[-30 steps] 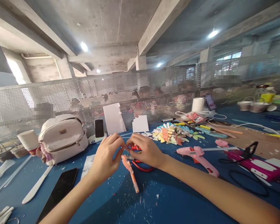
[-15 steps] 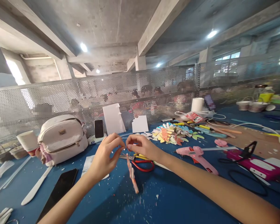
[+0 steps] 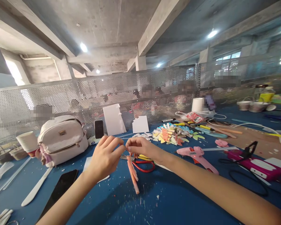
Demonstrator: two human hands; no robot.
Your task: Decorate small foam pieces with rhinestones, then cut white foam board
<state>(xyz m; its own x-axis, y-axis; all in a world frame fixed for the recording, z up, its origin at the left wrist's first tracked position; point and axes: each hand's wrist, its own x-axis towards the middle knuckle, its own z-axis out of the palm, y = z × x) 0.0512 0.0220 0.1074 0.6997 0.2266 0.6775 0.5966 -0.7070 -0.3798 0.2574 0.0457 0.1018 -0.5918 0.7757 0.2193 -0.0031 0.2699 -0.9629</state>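
My left hand (image 3: 107,155) and my right hand (image 3: 144,149) meet at the fingertips above the middle of the table, both closed in a pinch. From under the right fingertips a narrow pink strip (image 3: 133,176), seemingly folded double, reaches down toward me. Whether its lower end rests on the table, I cannot tell. What the left fingers grip is hidden. Behind the strip lie scissors with red handles (image 3: 146,168) and a yellow-handled tool (image 3: 143,157), partly covered by my right hand. White paper (image 3: 87,162) shows under my left wrist.
A pink glue gun (image 3: 196,154) and a magenta device with a black cord (image 3: 255,165) lie right. Coloured scraps (image 3: 170,134) are heaped behind. On the left are a white backpack (image 3: 62,137), a dark phone (image 3: 61,190) and a white plastic knife (image 3: 36,187).
The pink strip has turned, so its two lengths now show side by side. My left hand has rolled slightly, with its back more to the camera. The right hand has barely shifted.
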